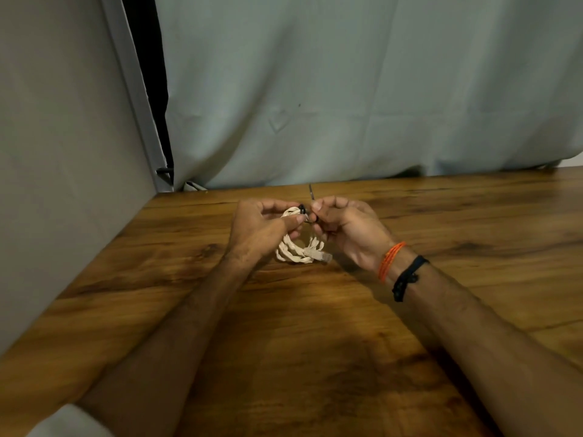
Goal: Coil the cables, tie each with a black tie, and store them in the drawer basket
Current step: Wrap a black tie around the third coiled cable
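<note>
A coiled white cable (295,252) with a clear plug at its lower right is held upright above the wooden table (315,342). My left hand (262,228) pinches the top of the coil between thumb and fingers. A black tie (303,210) wraps the coil's top, between both hands. My right hand (344,228) pinches the tie, whose thin free end sticks up above the fingers. The drawer basket is not in view.
A pale grey curtain (362,105) hangs along the table's far edge. A grey panel (63,152) walls the left side. A dark gap shows between panel and curtain.
</note>
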